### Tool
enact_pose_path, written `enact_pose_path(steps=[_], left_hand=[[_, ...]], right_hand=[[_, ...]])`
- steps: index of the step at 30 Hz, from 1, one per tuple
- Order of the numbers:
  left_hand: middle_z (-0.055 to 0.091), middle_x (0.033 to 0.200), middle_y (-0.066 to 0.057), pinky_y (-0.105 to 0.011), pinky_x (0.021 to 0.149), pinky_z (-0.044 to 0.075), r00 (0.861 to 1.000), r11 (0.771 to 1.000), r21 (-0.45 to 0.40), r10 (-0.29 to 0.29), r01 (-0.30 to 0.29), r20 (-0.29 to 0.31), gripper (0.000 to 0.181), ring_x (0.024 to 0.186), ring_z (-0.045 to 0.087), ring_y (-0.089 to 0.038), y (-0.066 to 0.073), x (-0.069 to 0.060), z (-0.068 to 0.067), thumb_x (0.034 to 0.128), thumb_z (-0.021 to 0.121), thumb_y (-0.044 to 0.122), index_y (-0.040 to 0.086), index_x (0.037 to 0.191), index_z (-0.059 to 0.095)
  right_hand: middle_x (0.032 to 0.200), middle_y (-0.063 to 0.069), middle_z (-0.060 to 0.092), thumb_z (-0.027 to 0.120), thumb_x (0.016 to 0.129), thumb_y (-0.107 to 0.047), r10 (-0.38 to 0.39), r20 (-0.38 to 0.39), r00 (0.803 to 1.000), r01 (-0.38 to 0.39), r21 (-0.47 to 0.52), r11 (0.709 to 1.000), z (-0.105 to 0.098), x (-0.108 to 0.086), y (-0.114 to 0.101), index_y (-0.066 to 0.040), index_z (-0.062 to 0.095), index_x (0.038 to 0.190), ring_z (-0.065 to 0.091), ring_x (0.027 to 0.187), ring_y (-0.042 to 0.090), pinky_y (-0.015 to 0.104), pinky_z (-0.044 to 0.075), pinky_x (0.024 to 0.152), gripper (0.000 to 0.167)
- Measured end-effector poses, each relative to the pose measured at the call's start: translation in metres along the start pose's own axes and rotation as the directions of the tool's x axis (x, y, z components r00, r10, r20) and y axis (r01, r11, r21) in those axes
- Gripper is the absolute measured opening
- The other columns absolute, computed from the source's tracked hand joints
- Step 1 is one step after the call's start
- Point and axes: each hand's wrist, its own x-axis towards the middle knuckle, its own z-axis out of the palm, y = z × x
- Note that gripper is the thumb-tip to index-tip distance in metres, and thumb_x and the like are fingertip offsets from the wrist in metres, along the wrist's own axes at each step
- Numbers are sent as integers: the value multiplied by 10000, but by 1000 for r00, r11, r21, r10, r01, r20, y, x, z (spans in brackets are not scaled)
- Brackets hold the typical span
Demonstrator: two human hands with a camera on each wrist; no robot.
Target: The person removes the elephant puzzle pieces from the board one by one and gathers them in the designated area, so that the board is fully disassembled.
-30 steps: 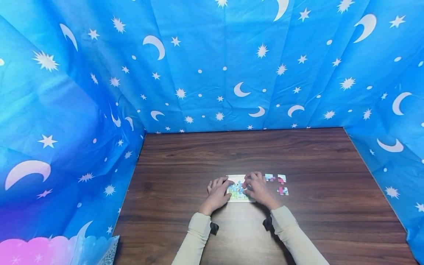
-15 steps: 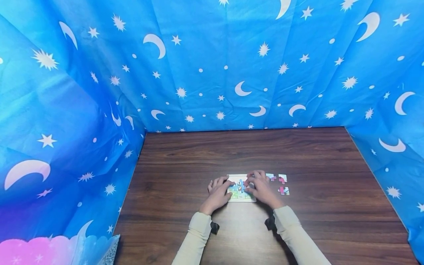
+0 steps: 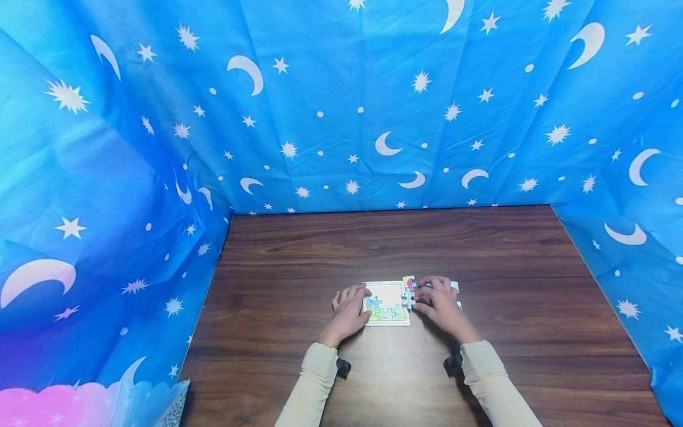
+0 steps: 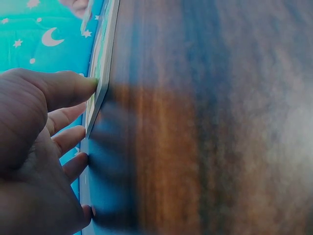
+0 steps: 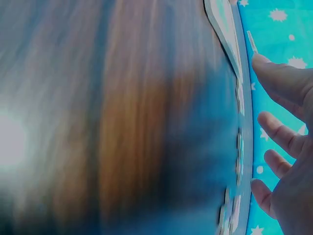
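A small jigsaw puzzle board (image 3: 395, 323) with a pale frame lies on the table in the head view, with green and blue pieces along its lower and left parts. My left hand (image 3: 349, 314) rests on the board's left edge, thumb at the near corner; the left wrist view shows the thumb (image 4: 73, 88) pressing on the rim. Right of the board, my right hand (image 3: 443, 305) pinches a light-blue puzzle piece (image 3: 408, 298) over the right rim. In the right wrist view this piece (image 5: 252, 41) appears edge-on at a fingertip, above the table.
A red and yellow puzzle piece (image 3: 408, 280) lies by the board's far right corner. More loose pieces (image 3: 455, 286) lie partly hidden behind my right hand. Dark wood table (image 3: 299, 255) surrounds the board, and a blue star-and-moon cloth (image 3: 331, 130) hangs behind and beside it.
My right hand has moved right, off the board, taking the light-blue piece from its middle. The red and yellow piece now shows. My left hand stays at the left edge.
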Motion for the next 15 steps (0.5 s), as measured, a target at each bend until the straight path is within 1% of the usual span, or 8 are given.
enact_pose_path(steps=[3, 8, 15], left_hand=[[442, 1512, -111, -681, 1095, 143, 1000, 1000, 14, -8, 8, 11, 383, 1368, 356, -365, 0, 1, -1, 913, 675, 148, 112, 1281, 578], [453, 1501, -108, -685, 1090, 147, 1000, 1000, 16, -6, 6, 6, 374, 1367, 358, -365, 0, 1, 0, 913, 670, 150, 119, 1274, 581], [452, 1505, -87, -664, 1110, 141, 999, 1000, 15, -22, 21, 24, 378, 1380, 349, -340, -1, 1, 0, 922, 666, 157, 129, 1288, 577]], right_hand=[[1201, 235, 590, 833, 791, -95, 26, 3, 1000, -26, -2, 1000, -6, -3, 4, -90, 714, 846, 362, 1194, 479, 662, 252, 884, 130], [1208, 234, 574, 828, 804, -110, 65, 6, 998, -65, -27, 998, -13, -9, 10, -106, 718, 844, 347, 1202, 486, 652, 256, 879, 117], [1186, 262, 570, 833, 789, -85, 77, -17, 997, -77, -40, 996, -23, -17, 19, -105, 705, 820, 333, 1188, 520, 671, 247, 860, 133]])
